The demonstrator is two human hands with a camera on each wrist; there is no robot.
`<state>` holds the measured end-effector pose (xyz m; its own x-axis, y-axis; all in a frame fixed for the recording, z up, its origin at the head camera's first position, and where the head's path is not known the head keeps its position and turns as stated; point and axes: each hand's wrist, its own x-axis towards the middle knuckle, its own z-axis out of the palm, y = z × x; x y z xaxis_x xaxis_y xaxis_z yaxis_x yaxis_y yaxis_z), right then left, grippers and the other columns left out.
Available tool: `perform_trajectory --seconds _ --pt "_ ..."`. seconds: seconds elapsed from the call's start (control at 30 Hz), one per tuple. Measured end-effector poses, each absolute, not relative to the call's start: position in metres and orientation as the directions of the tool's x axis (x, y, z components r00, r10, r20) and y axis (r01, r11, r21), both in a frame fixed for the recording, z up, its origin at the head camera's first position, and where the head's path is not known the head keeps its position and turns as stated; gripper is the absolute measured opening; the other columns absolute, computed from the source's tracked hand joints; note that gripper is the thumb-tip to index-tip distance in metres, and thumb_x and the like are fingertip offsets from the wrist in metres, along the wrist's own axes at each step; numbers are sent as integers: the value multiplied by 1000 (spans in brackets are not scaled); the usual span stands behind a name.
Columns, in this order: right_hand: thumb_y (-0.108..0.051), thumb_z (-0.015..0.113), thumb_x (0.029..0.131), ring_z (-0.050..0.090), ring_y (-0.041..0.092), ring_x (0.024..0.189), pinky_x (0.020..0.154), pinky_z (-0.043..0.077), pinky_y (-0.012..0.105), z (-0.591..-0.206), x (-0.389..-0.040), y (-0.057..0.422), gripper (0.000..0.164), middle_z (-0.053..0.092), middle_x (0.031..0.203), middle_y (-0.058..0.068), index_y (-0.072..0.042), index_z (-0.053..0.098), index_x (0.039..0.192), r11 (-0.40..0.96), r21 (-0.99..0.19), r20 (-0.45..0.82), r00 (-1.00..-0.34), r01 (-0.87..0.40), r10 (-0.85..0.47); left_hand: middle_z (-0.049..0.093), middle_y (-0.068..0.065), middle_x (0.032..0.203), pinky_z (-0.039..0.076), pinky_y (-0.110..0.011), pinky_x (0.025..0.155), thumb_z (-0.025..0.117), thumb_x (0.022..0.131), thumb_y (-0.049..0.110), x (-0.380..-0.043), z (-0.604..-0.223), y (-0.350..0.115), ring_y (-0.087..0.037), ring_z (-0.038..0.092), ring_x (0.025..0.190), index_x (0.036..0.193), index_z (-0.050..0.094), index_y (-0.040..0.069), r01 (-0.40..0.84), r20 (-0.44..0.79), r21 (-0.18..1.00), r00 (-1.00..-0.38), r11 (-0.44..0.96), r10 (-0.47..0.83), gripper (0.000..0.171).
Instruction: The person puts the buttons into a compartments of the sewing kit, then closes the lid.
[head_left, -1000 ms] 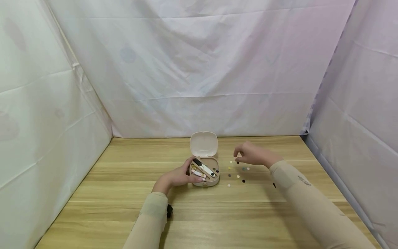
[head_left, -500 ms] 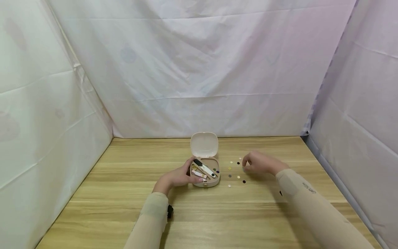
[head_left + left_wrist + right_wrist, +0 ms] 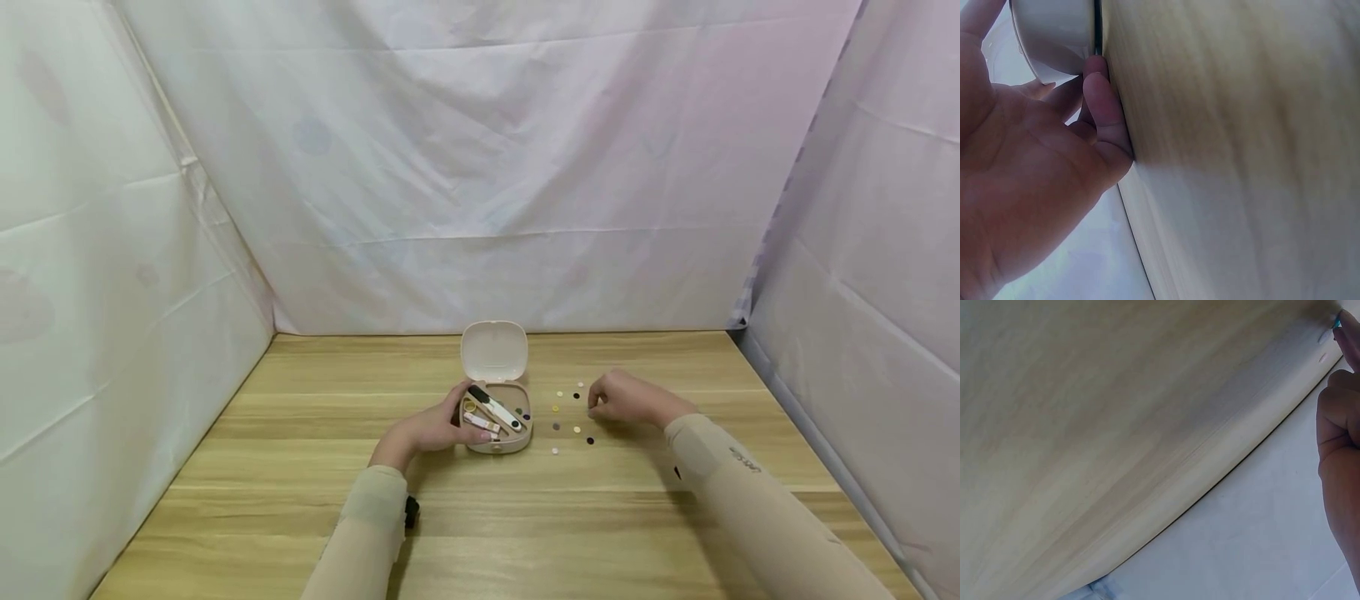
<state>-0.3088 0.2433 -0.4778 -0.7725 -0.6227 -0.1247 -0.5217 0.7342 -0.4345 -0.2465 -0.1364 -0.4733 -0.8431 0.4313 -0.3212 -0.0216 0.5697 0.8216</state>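
Observation:
In the head view, my left hand (image 3: pixel 431 427) grips the left side of a small pale sewing box (image 3: pixel 517 444), its thumb over the front edge; the lid (image 3: pixel 494 352) is raised. The left wrist view shows fingers curled against the box wall (image 3: pixel 1060 37) at table level. Inside lie a white tool with a black end (image 3: pixel 498 412), a yellow ring-shaped item (image 3: pixel 469 406), a small white printed piece (image 3: pixel 480 422) and a few dark buttons (image 3: pixel 527 417). My right hand (image 3: pixel 628 398) is low over the table, thumb and forefinger pinching a teal button (image 3: pixel 1337 323).
Between box and right hand, several loose buttons are scattered, among them a yellow one (image 3: pixel 555 409), a black one (image 3: pixel 590 441) and a white one (image 3: pixel 555 452). The wooden table (image 3: pixel 300 500) meets white cloth (image 3: pixel 375 283) at the back and sides.
My right hand has moved right and toward me, from beside the far black button to the teal one, uncovering a white button behind. The left hand keeps its grip on the box.

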Motion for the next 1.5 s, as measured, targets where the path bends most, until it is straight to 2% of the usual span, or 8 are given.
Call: perform_trajectory --seconds 0.27,0.4,0.6,0.8,1.1,1.27,1.5 --pt "-8 74 93 51 5 66 62 47 21 -480 -309 243 9 69 77 -6 -12 78 85 724 -427 -103 -766 -542 -634 18 -20 178 22 -65 131 83 90 47 -245 -474 -135 -41 19 164 173 7 31 -22 -321 815 -849 579 420 114" --pt "-8 73 93 49 3 63 60 47 20 -480 -308 242 9 69 77 -6 -11 78 87 719 -371 -94 -747 -588 -659 19 -20 178 23 -65 130 84 90 46 -246 -474 -135 -41 21 164 173 7 30 -24 -321 814 -852 581 414 114" --pt "-8 69 93 45 4 59 55 42 20 -476 -308 238 9 64 74 -7 -11 77 92 725 -349 -80 -752 -593 -654 20 -20 177 23 -64 130 83 91 46 -246 -474 -135 -40 22 164 173 7 30 -26 -323 813 -850 581 415 113" --pt "-12 69 97 49 7 65 60 45 23 -460 -307 225 11 67 81 -4 -8 78 101 745 -333 -88 -768 -578 -634 19 -22 177 23 -66 130 84 91 43 -245 -474 -136 -43 21 163 173 7 29 -25 -321 817 -850 576 418 113" --pt "-11 68 97 44 4 59 57 42 21 -435 -309 199 10 60 71 -6 -9 78 99 686 -337 -35 -719 -645 -694 17 -21 178 23 -66 130 83 91 44 -246 -476 -136 -43 20 164 173 7 30 -16 -317 814 -851 581 420 112" --pt "-10 68 97 40 4 58 56 39 21 -427 -309 188 10 56 66 -6 -9 77 98 678 -335 -26 -713 -655 -701 18 -20 178 23 -66 130 83 91 44 -246 -475 -135 -43 20 164 173 7 30 -17 -316 815 -851 579 419 112" --pt "-12 68 97 40 3 55 54 39 20 -422 -310 175 10 53 63 -8 -9 77 100 671 -345 -31 -706 -656 -707 19 -20 177 23 -66 130 83 91 43 -248 -477 -136 -42 21 164 173 8 30 -12 -311 816 -852 578 421 112"
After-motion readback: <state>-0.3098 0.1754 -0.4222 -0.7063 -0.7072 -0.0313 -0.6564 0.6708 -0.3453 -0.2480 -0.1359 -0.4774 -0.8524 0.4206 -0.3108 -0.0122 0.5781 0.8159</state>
